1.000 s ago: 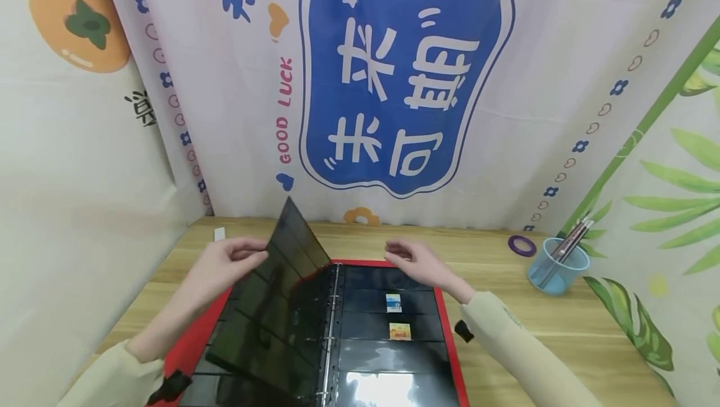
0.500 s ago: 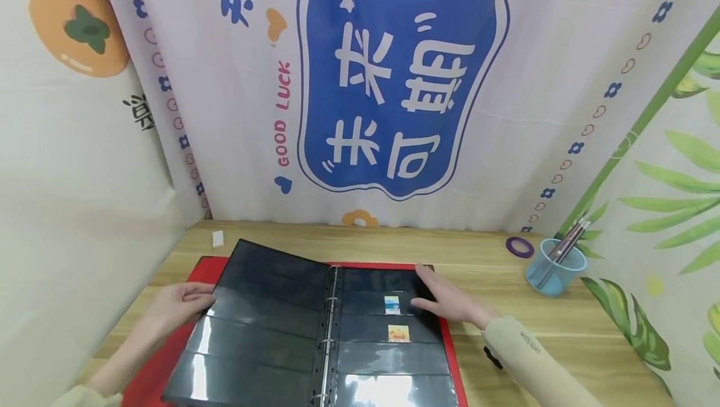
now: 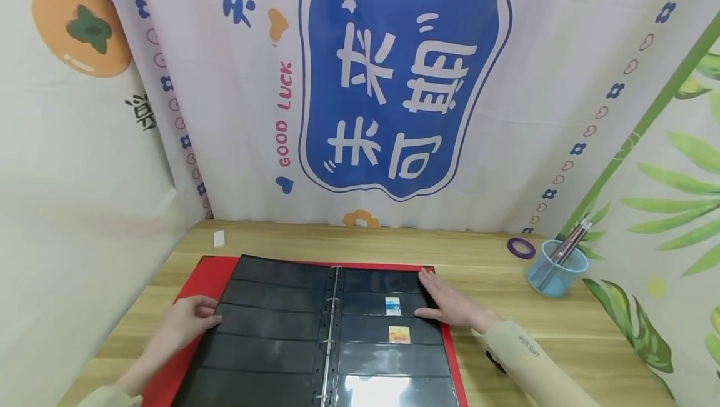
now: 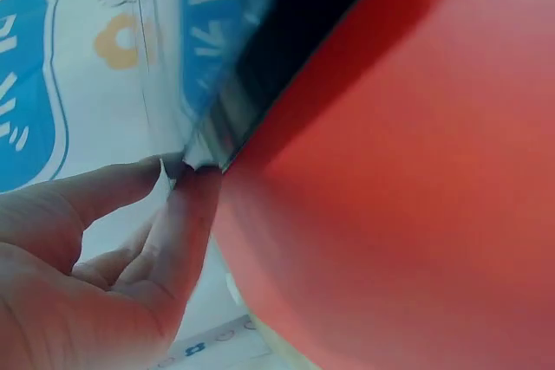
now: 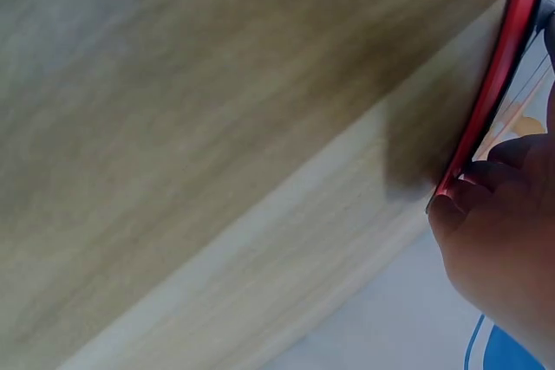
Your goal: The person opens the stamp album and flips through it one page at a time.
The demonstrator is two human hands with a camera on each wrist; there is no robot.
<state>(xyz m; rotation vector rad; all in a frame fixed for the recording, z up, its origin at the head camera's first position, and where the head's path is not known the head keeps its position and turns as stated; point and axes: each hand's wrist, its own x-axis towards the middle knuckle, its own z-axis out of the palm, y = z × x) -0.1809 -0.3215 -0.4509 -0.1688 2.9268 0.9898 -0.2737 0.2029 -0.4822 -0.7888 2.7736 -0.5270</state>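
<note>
A red stamp album (image 3: 207,282) lies spread on the table, with black pocket pages on metal binder rings (image 3: 332,326). My left hand (image 3: 188,326) pinches the outer edge of the left black page (image 3: 264,326) between thumb and fingers. In the left wrist view, the glossy page edge (image 4: 227,123) sits between those fingertips, over the red cover (image 4: 390,188). My right hand (image 3: 452,304) rests on the upper right edge of the right page (image 3: 388,357), fingers extended. That page holds a blue-and-white stamp (image 3: 392,306) and an orange-yellow stamp (image 3: 399,334).
On the right stands a light blue mesh cup (image 3: 554,279) holding several pens (image 3: 570,244). A purple ring (image 3: 520,247) lies beside it. A small white piece (image 3: 219,239) is at the back left of the wooden table (image 3: 467,241). Printed cloth (image 3: 247,113) hangs behind.
The left page came down from upright to nearly flat on the left side, with my left hand holding its edge. My right hand lowered onto the right page's edge.
</note>
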